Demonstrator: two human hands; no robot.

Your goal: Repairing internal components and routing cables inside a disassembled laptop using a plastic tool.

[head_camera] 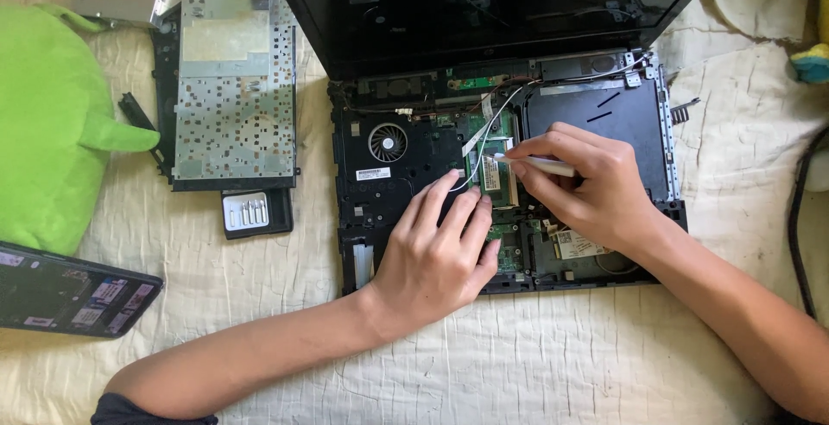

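An opened black laptop (604,114) lies on a cream bedsheet with its keyboard removed, showing a round fan (388,142) and green circuit boards (494,161). My left hand (440,248) rests flat on the laptop's lower middle, fingertips by the green memory board. My right hand (587,185) pinches a thin white tool (542,164) whose tip touches that board. A white cable (485,136) runs up from the board toward the hinge.
The removed keyboard (233,79) lies face down to the left, with a small black part (256,212) below it. A green plush toy (52,123) and a dark phone-like device (73,291) sit far left. A black cord (799,218) runs along the right edge.
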